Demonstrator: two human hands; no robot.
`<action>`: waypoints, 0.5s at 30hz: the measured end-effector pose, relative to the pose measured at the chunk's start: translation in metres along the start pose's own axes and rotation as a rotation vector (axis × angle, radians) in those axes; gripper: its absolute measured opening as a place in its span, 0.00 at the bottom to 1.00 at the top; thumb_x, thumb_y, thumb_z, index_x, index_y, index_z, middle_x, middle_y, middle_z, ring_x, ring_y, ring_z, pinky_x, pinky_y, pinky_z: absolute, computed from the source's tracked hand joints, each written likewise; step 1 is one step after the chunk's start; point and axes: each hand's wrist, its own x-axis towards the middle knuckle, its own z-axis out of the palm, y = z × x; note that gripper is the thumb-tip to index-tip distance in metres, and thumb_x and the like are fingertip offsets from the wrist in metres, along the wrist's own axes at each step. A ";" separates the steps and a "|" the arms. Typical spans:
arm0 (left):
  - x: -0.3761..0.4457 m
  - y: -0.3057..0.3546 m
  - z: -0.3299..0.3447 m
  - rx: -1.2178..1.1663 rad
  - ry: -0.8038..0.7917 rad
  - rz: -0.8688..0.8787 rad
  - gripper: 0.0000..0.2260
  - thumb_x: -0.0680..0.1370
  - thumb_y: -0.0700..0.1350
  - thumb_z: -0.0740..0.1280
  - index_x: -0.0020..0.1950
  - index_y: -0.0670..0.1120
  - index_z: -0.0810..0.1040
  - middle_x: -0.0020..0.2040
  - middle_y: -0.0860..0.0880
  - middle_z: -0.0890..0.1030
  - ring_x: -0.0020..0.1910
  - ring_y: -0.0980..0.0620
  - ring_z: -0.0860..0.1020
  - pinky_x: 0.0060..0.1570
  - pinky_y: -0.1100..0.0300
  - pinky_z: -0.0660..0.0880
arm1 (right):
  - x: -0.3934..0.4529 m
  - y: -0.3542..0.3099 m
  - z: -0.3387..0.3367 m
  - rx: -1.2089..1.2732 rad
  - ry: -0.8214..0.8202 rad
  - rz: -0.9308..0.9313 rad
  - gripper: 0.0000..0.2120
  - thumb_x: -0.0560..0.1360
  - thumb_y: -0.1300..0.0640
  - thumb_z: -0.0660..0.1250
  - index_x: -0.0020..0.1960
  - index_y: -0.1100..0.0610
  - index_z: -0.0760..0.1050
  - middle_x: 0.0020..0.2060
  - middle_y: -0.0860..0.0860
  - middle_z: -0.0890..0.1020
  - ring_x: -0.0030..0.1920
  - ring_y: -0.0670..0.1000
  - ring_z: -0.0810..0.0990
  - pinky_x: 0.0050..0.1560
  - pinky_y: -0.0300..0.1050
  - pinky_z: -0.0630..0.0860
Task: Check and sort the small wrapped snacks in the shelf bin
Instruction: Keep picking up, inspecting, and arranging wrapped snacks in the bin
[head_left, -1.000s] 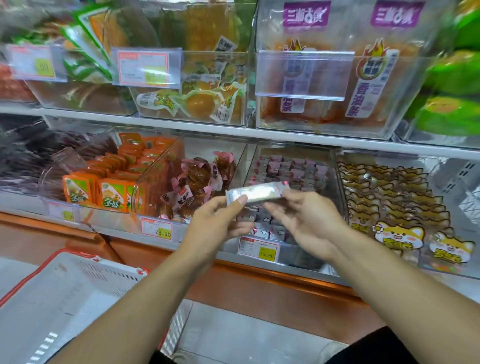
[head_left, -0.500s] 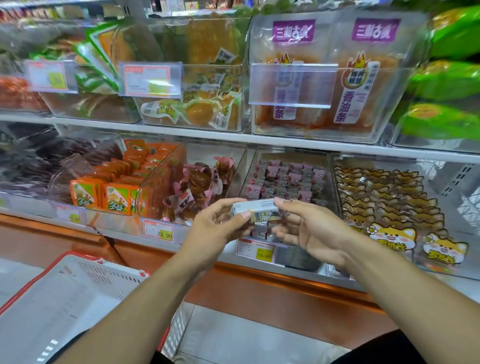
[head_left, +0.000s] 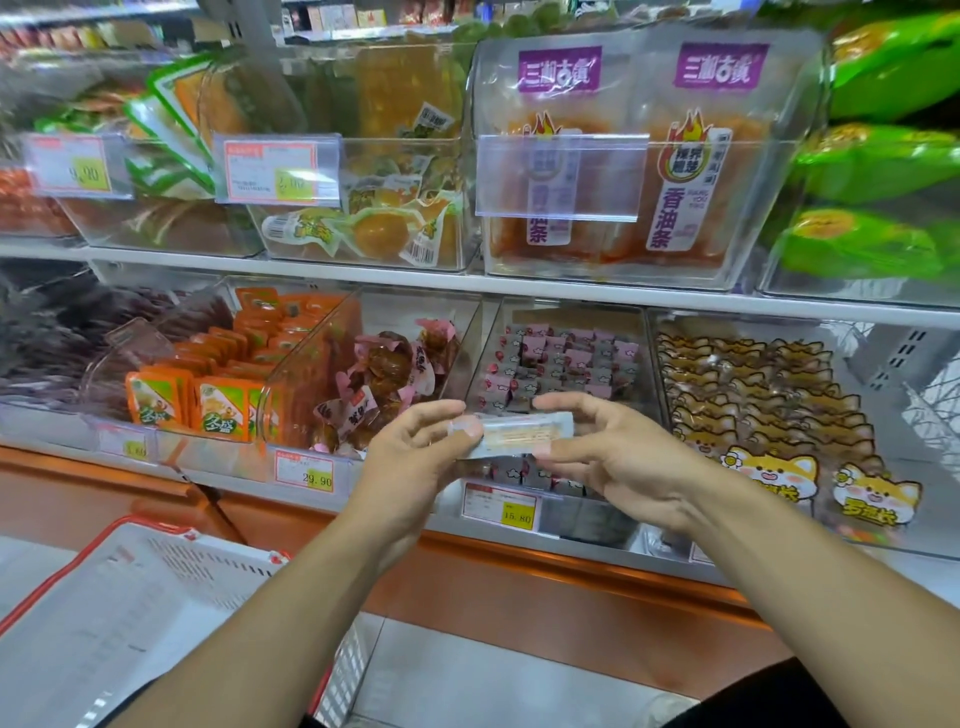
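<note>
A: We've turned the wrapped snack (head_left: 519, 435) flatter since a moment ago.

B: Yes; our left hand (head_left: 415, 457) and right hand (head_left: 618, 457) pinch its ends, before the shelf bin (head_left: 561, 322)'s front edge

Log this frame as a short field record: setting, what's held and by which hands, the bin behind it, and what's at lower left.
setting: shop shelves with clear snack bins
held item: small wrapped snack, roughly level
left hand: pinches the snack's left end
right hand: holds its right end
bin behind: shelf bin of pink and grey wrapped snacks, price tag reading 15.80
lower left: white basket with red rim
</note>
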 end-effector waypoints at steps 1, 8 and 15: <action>0.000 0.000 0.000 0.031 -0.002 0.045 0.14 0.73 0.31 0.74 0.55 0.42 0.81 0.52 0.40 0.86 0.50 0.45 0.86 0.43 0.61 0.82 | 0.000 0.000 0.000 0.041 -0.018 0.025 0.26 0.65 0.66 0.77 0.62 0.58 0.78 0.54 0.60 0.86 0.55 0.57 0.86 0.52 0.46 0.83; 0.000 -0.003 -0.001 0.114 -0.094 0.194 0.21 0.68 0.28 0.75 0.58 0.43 0.80 0.55 0.47 0.86 0.57 0.50 0.84 0.50 0.59 0.81 | 0.000 0.000 0.003 0.050 0.018 0.036 0.19 0.68 0.57 0.75 0.56 0.63 0.81 0.53 0.60 0.85 0.49 0.55 0.86 0.49 0.45 0.84; -0.001 -0.003 0.003 0.042 -0.037 0.027 0.21 0.69 0.46 0.75 0.58 0.37 0.79 0.49 0.43 0.87 0.51 0.45 0.86 0.49 0.57 0.83 | -0.002 -0.001 0.000 0.011 0.011 -0.087 0.21 0.68 0.69 0.73 0.60 0.60 0.77 0.54 0.58 0.86 0.55 0.55 0.85 0.49 0.41 0.83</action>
